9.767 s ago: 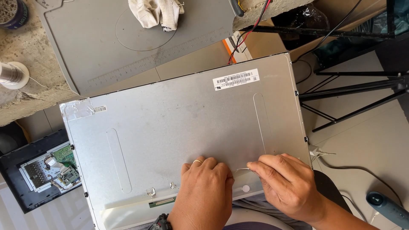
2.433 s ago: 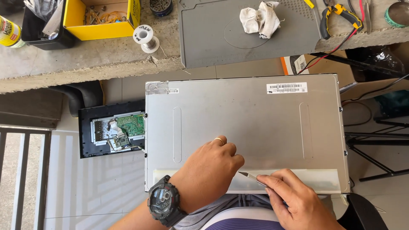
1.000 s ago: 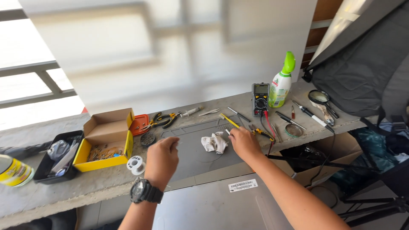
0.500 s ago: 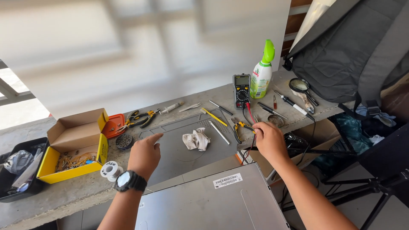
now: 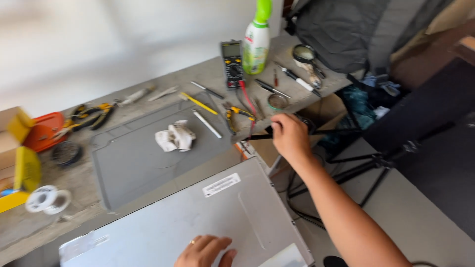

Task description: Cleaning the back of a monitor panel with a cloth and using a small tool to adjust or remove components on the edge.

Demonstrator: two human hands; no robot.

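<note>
While the left hand (image 5: 205, 251) lies flat at the bottom middle of the frame, fingers loosely spread and pressed on the grey metal back panel (image 5: 198, 222) of a flat screen, the right hand (image 5: 289, 136) reaches out to the edge of the concrete workbench (image 5: 148, 84) right of centre. Its fingers are curled together around something dark and slim at the bench edge, but blur keeps me from telling what it pinches. Just above that hand lie yellow-handled pliers (image 5: 237, 114), a roll of tape (image 5: 277, 101) and a black multimeter (image 5: 231, 64) with red lead. A green and white spray bottle (image 5: 257, 42) stands upright at the top middle, and a magnifying glass (image 5: 304, 57) lies to its right. A grey work mat (image 5: 148, 153) covers the bench at centre left, with a crumpled white cloth (image 5: 174, 137) on it and a white pen-like rod (image 5: 207, 123) beside that. At far left sit a solder spool (image 5: 42, 200), a yellow box (image 5: 22, 163) and an orange tray (image 5: 42, 133). A dark backpack (image 5: 346, 29) fills the upper right.
</note>
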